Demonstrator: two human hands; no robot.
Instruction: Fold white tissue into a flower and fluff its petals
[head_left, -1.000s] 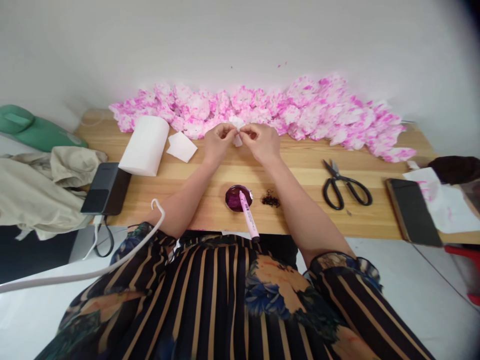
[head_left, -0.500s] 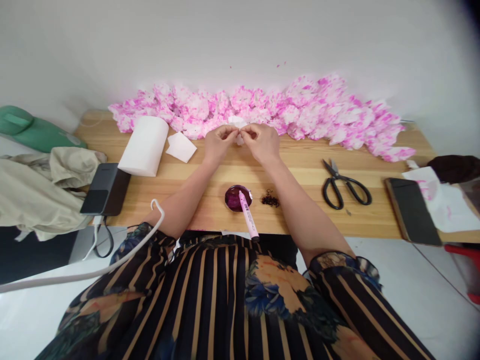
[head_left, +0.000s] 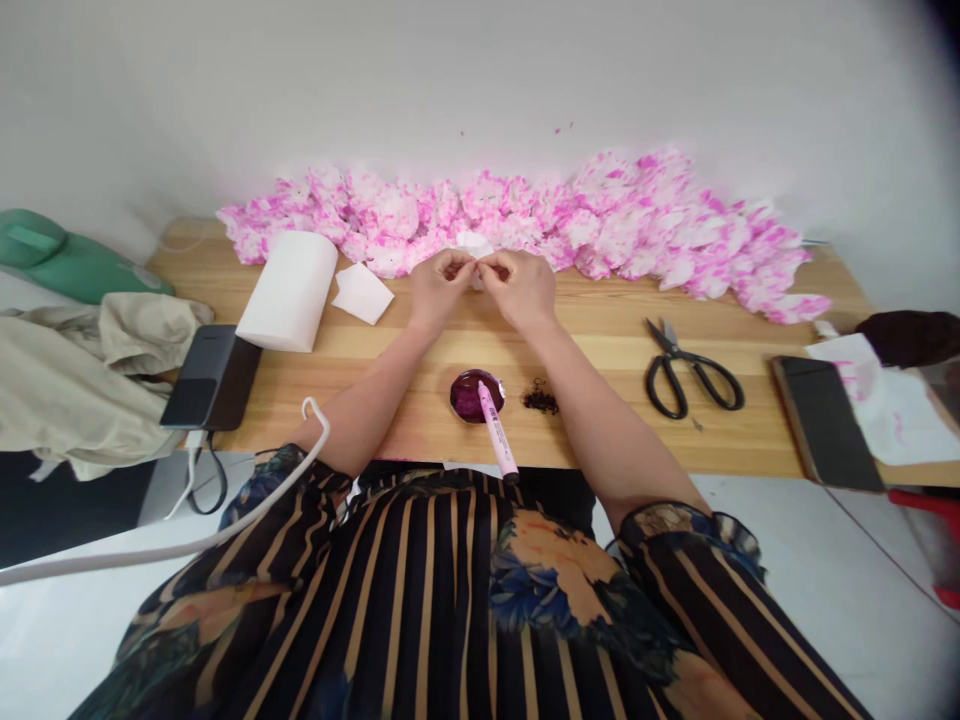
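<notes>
Between my hands is a piece of white tissue paper [head_left: 474, 242], its upper part spread above the fingertips. My left hand [head_left: 439, 285] pinches it from one side and my right hand [head_left: 521, 287] from the other, thumbs and forefingers meeting at the middle. My fingers hide the lower part of the paper. Just behind them lies a long row of crumpled white and pink paper flowers [head_left: 622, 220]. Nearer my body, a pink marker [head_left: 498, 435] leans on a small dish [head_left: 466, 402] of dark purple liquid. A little heap of dark ties [head_left: 540, 398] lies beside it.
On the left stand a white paper roll [head_left: 289, 290], a folded white sheet [head_left: 364, 295], a dark power bank [head_left: 210, 380] and a beige cloth [head_left: 67, 370]. Black-handled scissors [head_left: 679, 375] and a phone [head_left: 825, 425] lie on the right. A white cable [head_left: 247, 520] crosses my left arm.
My right hand has shifted slightly left, bringing its fingertips closer to my left hand's. The tissue paper stays pinched between them, and the other things are where they were.
</notes>
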